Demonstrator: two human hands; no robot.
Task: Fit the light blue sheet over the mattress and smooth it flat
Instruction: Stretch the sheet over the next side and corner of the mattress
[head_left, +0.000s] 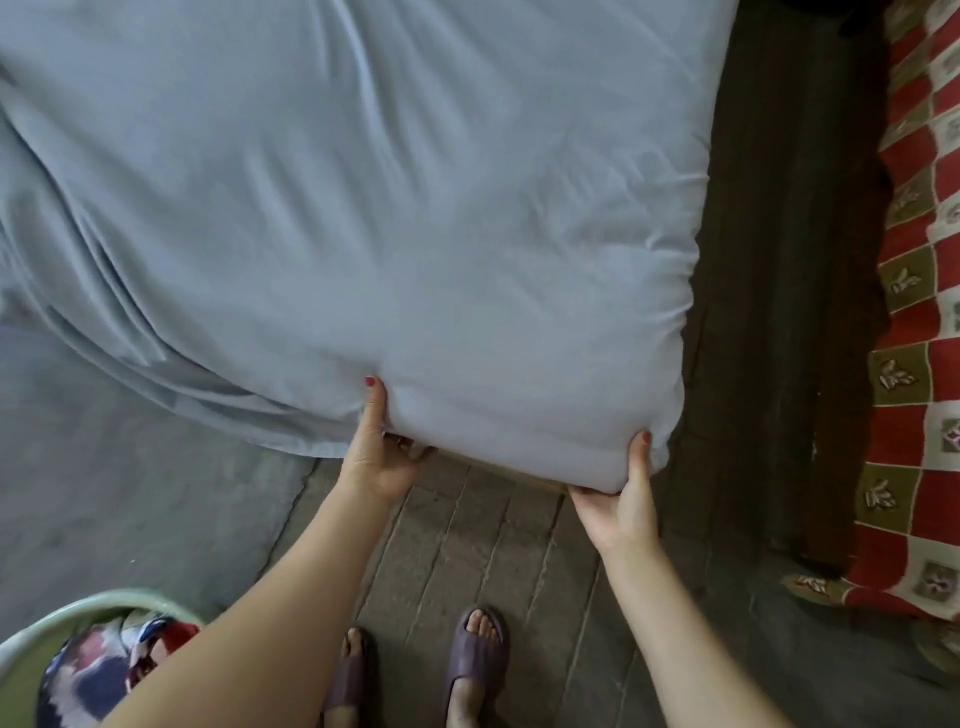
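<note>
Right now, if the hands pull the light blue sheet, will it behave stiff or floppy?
Probably floppy: the light blue sheet shows soft wrinkles and hangs in loose folds at the left. It likely bunches where the left hand and right hand grip it.

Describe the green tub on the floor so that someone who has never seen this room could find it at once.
Start from the light blue sheet that covers the mattress, then follow the bare floor down to the bottom left corner. There, beside the person's left arm, sits a pale green tub holding crumpled red, white and dark blue cloth. Nothing else nearby is green and round-rimmed.
</note>
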